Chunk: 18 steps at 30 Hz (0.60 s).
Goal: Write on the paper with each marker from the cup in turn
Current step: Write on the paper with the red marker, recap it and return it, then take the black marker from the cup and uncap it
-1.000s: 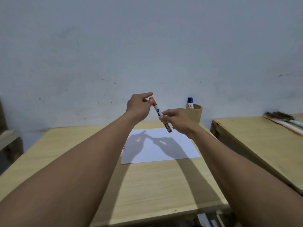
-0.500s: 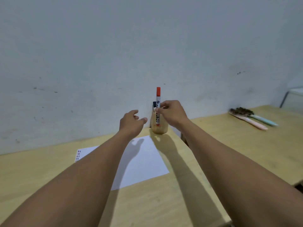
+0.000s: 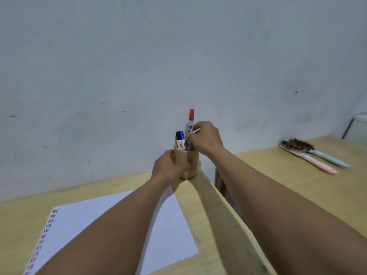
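Head view: our right hand (image 3: 206, 138) has lowered the capped red marker (image 3: 190, 128) into the cup (image 3: 188, 161), fingers still pinching it; our left hand (image 3: 168, 167) now wraps the cup at the bench (image 3: 208, 225) corner. Next marker, we judge.

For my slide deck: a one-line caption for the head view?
Right hand holds the red-capped marker in the wooden cup, steadied by the left hand.

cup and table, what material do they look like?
Cup: likely wood or bamboo, matte tan, with no gloss and faint grain; I can't tell which. Table: light wood or wood-look laminate, smooth satin, with visible grain streaks.
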Tool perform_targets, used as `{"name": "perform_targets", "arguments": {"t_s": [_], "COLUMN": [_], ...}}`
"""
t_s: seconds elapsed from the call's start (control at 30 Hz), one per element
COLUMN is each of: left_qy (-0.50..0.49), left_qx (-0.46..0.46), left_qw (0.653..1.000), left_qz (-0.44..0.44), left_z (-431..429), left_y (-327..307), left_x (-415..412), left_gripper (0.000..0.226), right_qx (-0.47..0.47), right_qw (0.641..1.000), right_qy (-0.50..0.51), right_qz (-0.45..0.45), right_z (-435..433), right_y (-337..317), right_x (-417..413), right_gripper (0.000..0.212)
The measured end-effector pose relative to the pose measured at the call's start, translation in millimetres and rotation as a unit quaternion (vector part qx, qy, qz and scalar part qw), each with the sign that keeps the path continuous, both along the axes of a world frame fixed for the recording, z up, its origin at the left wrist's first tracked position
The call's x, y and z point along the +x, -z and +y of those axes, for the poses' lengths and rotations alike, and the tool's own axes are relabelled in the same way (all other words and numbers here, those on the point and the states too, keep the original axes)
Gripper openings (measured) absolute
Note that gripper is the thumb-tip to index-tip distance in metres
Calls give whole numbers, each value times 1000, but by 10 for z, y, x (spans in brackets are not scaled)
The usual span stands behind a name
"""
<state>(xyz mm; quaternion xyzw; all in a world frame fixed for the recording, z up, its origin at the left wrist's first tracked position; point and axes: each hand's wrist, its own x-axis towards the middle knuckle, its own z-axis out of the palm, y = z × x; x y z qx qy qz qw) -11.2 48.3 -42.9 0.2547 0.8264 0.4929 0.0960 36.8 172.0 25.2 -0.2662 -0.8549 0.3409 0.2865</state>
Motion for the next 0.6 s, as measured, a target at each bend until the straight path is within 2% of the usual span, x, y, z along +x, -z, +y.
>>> {"name": "perform_targets", "arguments": {"t_s": [0.2, 0.37, 0.5, 0.6], "left_qy": [1, 5, -9, -14], "left_qx": [39, 53, 48, 43], "left_qw": [999, 999, 999, 999], "left_qz": [-3, 6, 11, 12], "left_z": [56, 37, 57, 61], "left_y": [77, 109, 146, 157], "left_x": [-33, -13, 2, 18], "left_gripper": [47, 39, 33, 38], "right_qx": [19, 23, 24, 35], "right_qw": [997, 997, 998, 995], "right_qy": [33, 57, 26, 11], "right_qz": [-68, -54, -57, -91], "right_z": [76, 38, -49, -111], "right_y": [128, 183, 186, 195], "right_x": [-136, -125, -109, -139], "right_gripper": [13, 10, 6, 14]}}
